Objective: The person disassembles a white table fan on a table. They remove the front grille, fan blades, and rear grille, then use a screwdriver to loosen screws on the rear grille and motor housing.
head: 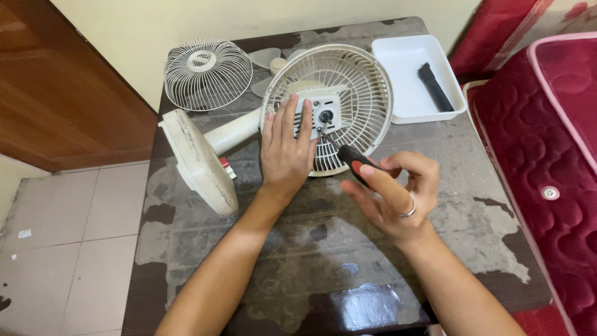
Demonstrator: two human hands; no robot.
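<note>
A white table fan lies on its side on a worn table (298, 249). Its rear grille (367, 93) faces up, with the motor housing and shaft (325, 116) at the centre. My left hand (285, 149) lies flat on the grille and housing, fingers spread, pressing them down. My right hand (395, 193) grips a screwdriver (349, 158) with a black and orange handle. The tip points at the housing beside the shaft. The fan's base (199, 163) and neck (231, 132) stretch out to the left.
The detached front grille (200, 73) lies at the back left, with fan blades (268, 59) behind the fan. A white tray (404, 93) at the back right holds a black tool (435, 87). A red mattress (547, 143) borders the table's right side; a wooden door (56, 93) stands left.
</note>
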